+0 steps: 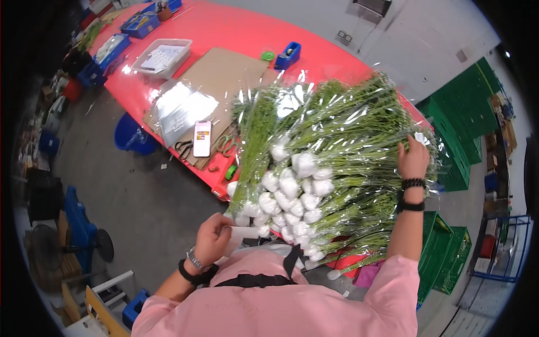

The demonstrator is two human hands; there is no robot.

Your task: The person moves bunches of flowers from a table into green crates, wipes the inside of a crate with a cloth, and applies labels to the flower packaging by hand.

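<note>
My left hand (214,236) pinches a strip of white paper (242,234) in front of my body, beside the wrapped stem ends. My right hand (414,158) reaches to the far right of the pile, its fingers by a small white label (420,137) at the top of a clear plastic sleeve. Whether those fingers grip the label or only rest there is hidden. Between my hands lie many bunches of green stems (349,143) in clear sleeves. White wrapped ends (289,187) cover the stem bottoms and point towards me.
On the red table (219,25) are flat cardboard (227,71), a phone (202,139), scissors (226,145), a blue tape dispenser (288,55) and a plastic tray (185,54). Green crates (433,252) stand at the right. A blue bin (132,135) is on the floor at left.
</note>
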